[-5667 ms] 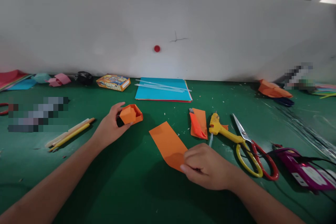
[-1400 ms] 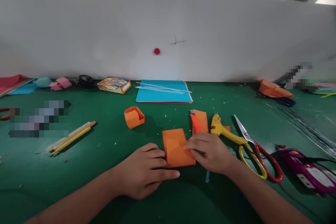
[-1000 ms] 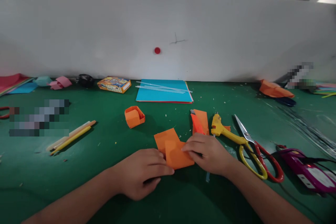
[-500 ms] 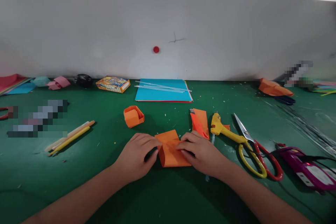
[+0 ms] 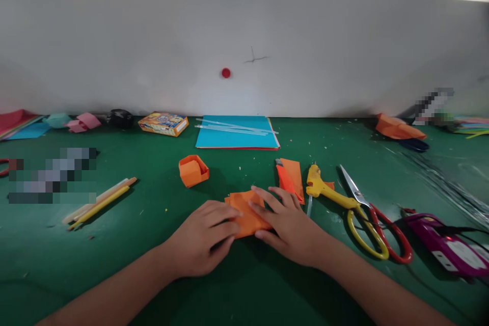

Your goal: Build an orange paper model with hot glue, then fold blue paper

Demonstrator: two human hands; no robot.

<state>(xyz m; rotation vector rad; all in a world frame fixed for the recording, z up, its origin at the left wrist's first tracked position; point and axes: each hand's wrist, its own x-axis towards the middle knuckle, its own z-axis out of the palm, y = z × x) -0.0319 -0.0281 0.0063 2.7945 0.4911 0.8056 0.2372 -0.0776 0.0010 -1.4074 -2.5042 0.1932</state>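
The folded orange paper [image 5: 249, 221] lies at six o'clock from the blue sheets [image 5: 229, 139]. My right hand [image 5: 293, 229] spreads over it — seemingly to press the fold flat — while my left hand [image 5: 204, 239] touches its left side; whether that one pinches, I can't tell.

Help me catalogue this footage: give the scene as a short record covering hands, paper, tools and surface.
Left hand: touching the left side of the folded orange paper
Right hand: fingers spread, touching its right side
Orange paper ring: beyond the left hand, untouched
Tools: orange cutter, yellow glue gun, scissors; all on the right
Back: blue sheet with clear strips on top
Surface: green table
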